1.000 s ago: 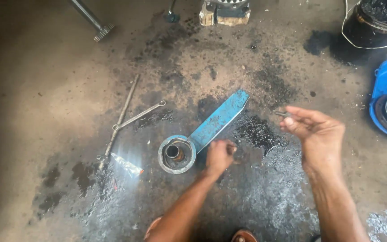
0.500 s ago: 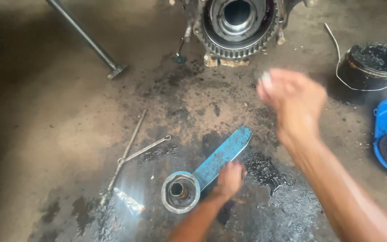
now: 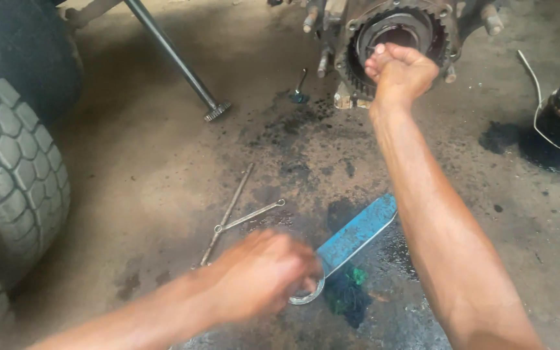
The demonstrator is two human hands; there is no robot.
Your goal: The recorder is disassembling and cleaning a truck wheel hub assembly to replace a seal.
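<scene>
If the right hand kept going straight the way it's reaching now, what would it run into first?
The right hand reaches away from the person toward the toothed wheel hub. Going straight on, it would probably enter the hub's dark central bore and meet the inner ring there. It already overlaps the hub's rim, though depth is unclear from this single view.

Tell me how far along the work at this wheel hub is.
Done: the axle shaft lies pulled out on the floor, and the hub is open. In hand: the right hand is closed at the hub's opening, while the left hand covers the metal ring of the blue tool. Left: that ring is still on the floor.
</scene>
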